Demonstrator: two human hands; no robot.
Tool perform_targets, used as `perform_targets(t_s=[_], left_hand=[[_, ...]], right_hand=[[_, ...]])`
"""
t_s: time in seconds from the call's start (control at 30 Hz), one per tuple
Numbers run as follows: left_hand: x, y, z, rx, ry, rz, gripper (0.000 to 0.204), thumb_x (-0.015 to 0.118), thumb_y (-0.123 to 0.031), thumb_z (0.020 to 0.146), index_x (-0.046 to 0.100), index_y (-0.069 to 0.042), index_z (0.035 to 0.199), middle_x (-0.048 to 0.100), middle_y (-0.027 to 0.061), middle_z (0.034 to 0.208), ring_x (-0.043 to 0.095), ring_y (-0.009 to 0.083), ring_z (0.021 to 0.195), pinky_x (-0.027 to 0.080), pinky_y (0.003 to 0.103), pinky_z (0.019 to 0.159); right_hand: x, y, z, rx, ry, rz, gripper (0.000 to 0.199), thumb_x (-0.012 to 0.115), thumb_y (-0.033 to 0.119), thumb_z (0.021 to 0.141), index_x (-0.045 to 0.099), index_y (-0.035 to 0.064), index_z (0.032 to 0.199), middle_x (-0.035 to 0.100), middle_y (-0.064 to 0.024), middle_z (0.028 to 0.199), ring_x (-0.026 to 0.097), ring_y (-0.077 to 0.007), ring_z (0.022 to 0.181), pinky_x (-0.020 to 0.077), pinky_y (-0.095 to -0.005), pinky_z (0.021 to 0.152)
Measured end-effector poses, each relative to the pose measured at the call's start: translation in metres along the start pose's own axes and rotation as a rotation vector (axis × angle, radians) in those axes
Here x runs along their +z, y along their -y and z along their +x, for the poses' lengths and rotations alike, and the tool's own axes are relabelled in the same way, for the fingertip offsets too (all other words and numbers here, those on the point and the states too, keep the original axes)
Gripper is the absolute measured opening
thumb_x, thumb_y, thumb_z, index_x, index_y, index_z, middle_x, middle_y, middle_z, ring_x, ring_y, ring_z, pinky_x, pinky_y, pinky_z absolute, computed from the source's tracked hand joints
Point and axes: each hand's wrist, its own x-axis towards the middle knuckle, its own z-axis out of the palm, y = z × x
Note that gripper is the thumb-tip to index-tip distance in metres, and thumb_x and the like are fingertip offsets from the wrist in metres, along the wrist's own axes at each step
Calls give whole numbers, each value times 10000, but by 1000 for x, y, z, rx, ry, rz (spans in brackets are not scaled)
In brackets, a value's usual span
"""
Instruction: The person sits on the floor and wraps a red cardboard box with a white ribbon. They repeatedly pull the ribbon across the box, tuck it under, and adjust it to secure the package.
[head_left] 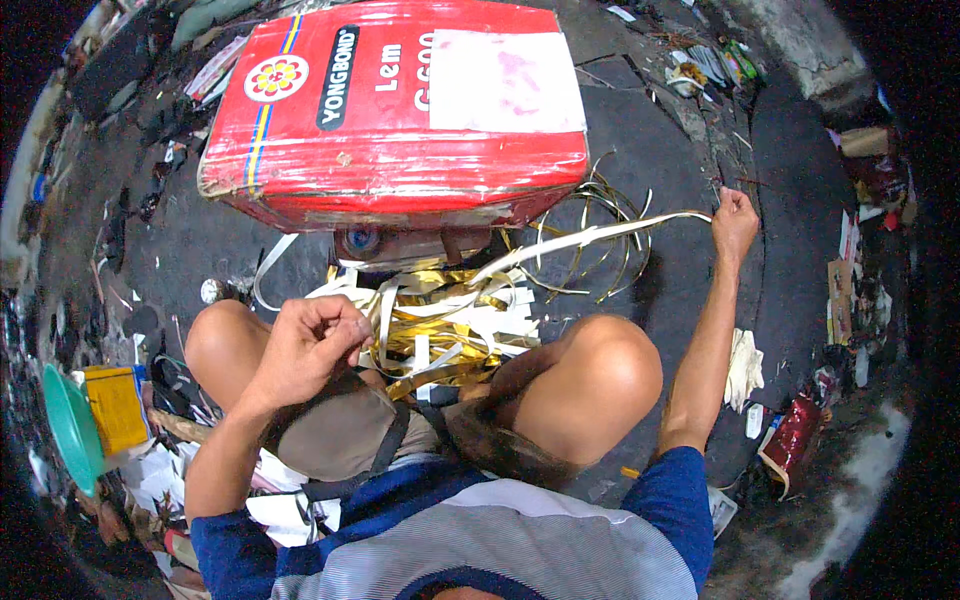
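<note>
Left hand [315, 350]: one, above the person's left leg; thumb pressed to curled fingers; whether a strip lies between them, cannot tell.

Strip pile [515, 325]: one, gold and white, between the knees; strips overlap too much to count.

Long strip [590, 235]: one, whitish, rising from the pile and stretching to the right hand.

Right hand [735, 222]: one, arm extended; fingers pinching the strip's far end.

Handling, as judged: light, even tension; strip lifted clear of the pile and run flat, without twist; a slow draw, lest neighbouring strips snag.

Loose coil [645, 250]: one, thin dark-and-gold strips on the floor beyond the long strip; turns not countable.

Red box [320, 170]: one, beyond the pile, one white sheet [505, 80] on its top.
</note>
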Motion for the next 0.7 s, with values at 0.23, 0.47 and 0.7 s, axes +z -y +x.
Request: perform_targets(t_s=[0.23,0.47,0.7], left_hand=[[21,-20,6,121,38,164,157,723,-135,960,705,7,896,569,-45,700,489,27,647,409,235,572],[35,-24,-3,213,71,410,127,781,-98,865,717,-8,927,626,67,755,594,162,629,502,315,610],[28,-35,1,240,85,508,330,825,-82,772,706,-27,1076,682,138,1060,686,310,992,548,427,886]], right_hand=[[0,30,-16,88,-196,-95,440,687,392,975,662,-12,1147,700,-204,1097,680,-363,965,524,-471,869],[64,107,-204,-502,820,-62,305,707,69,760,737,51,1063,661,-206,1172,586,-407,1157,471,-502,999],[69,130,-297,-174,1792,467,307,727,179,892,710,45,1168,691,-104,1023,627,-236,978,508,-383,863]])
